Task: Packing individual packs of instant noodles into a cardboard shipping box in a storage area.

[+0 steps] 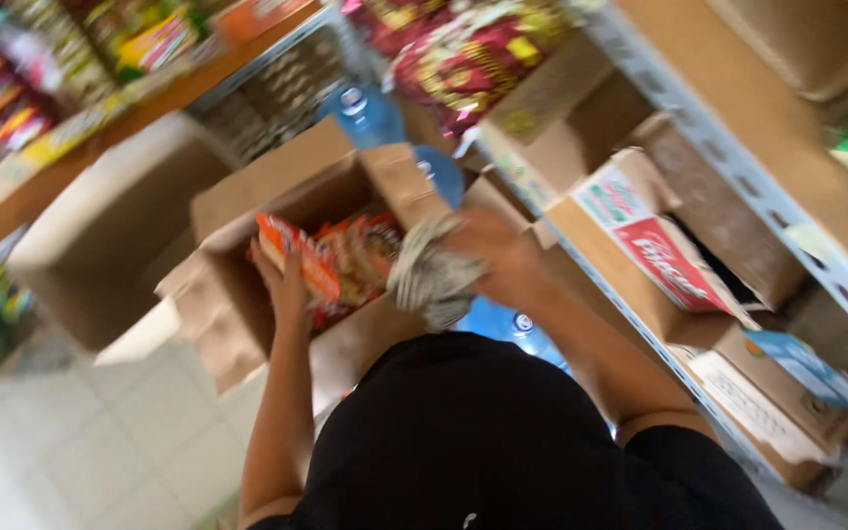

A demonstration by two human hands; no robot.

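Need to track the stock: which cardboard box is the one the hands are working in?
The open box in the middle, flaps up, holding orange packets. The left hand is inside it; the closed box to its left is untouched.

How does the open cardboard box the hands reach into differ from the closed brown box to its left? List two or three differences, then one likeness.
1. The open box has its flaps spread; the closed box is shut on top.
2. The open box shows orange snack packets inside; the closed box shows no contents.
3. The left hand is at the open box's packets; nothing touches the closed box.

Both are plain brown cardboard.
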